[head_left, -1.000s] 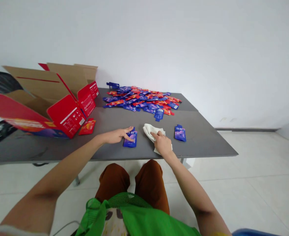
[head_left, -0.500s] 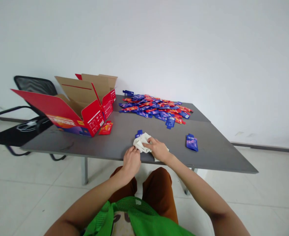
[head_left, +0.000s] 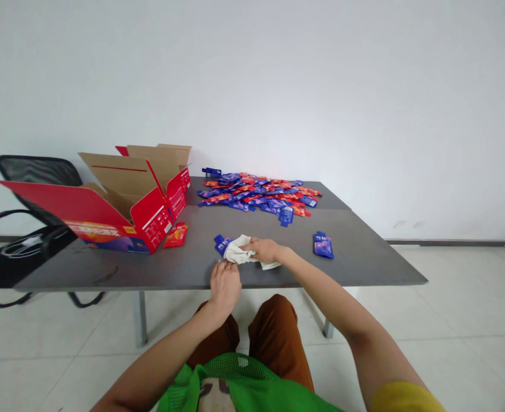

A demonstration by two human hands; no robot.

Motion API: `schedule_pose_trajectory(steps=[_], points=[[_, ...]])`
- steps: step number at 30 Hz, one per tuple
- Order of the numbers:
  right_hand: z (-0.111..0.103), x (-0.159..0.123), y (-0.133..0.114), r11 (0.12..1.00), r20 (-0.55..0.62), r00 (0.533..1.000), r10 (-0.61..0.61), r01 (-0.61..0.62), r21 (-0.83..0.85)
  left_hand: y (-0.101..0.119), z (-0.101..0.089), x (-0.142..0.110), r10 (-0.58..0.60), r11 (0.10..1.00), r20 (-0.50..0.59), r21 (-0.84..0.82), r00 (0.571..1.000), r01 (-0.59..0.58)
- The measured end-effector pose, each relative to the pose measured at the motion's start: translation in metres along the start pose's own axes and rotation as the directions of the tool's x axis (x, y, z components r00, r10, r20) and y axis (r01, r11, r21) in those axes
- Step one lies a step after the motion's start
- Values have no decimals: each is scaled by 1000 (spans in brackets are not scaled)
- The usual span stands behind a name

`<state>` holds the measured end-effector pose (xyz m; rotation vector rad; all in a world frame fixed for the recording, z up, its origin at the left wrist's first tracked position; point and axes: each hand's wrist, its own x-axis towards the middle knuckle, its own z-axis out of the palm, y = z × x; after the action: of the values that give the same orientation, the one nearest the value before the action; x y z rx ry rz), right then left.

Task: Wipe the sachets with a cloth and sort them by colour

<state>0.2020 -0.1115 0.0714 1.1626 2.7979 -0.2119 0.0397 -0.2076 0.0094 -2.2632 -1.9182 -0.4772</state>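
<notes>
A blue pouch with white lettering lies at an angle near the table's front edge, its lower part covered by a crumpled white cloth. My right hand is closed on the cloth and presses it down over the pouch. Just below, my left hand rests at the table edge with fingers curled together. Its fingertips are close against the cloth and the pouch's covered side; whatever they may grip is hidden. Off to the right, another blue pouch lies flat by itself.
A heap of blue and red pouches covers the back of the grey table. Two open red cartons stand at the left, with a red pouch beside them. A black chair is beyond the left edge.
The cloth has slid partly off the pouch to the right, showing more of its top, and the pouch now tilts left. My left hand has shifted slightly down. The whole view has turned somewhat.
</notes>
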Motion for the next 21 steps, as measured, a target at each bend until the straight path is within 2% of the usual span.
schedule_pose_trajectory(steps=[5,7,9,12,16,18,21], points=[[-8,-56,5,998,166,985,-56,56,1,-27,-10,14,-11,999,-8,-49,1000,10],[-16,-71,8,997,145,987,-69,74,-27,-30,-15,23,-37,999,7,-11,999,37],[-26,-76,13,995,57,995,-84,87,-51,-27,-17,32,-88,995,40,50,995,86],[-38,-65,18,992,-80,989,-122,118,-52,-13,-15,36,-142,985,123,113,982,128],[-35,-30,16,985,-202,964,-175,172,-34,3,-8,26,-99,987,198,145,975,70],[-23,-10,12,974,-171,959,-227,221,-54,5,-8,22,-89,988,229,145,969,56],[-5,13,9,950,-59,951,-303,297,-95,3,-13,23,-73,992,310,122,948,37]])
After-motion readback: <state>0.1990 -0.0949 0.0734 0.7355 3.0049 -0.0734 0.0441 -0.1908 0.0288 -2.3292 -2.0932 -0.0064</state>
